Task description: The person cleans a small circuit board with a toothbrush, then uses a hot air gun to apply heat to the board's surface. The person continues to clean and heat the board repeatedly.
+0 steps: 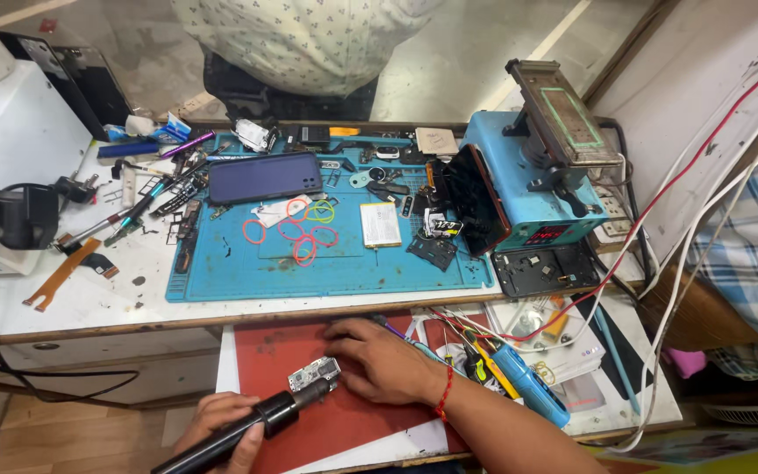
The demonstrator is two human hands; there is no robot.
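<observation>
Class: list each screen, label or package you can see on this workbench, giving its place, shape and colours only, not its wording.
Phone: rear of blue mat, dark rectangle, screen off.
Machine display: front of blue machine, small black panel, red digits.
Battery label: mat centre, pale rectangle.

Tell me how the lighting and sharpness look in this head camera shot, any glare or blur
Head view: bright, even light, soft shadows; the blue work mat and phone are sharp; faint sheen on the phone; the left hand and black tool look slightly soft near the bottom edge; straight edges bow at the frame's sides.

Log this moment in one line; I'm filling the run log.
left hand: grips black tool | right hand: steadies circuit board | surface: red mat
</observation>
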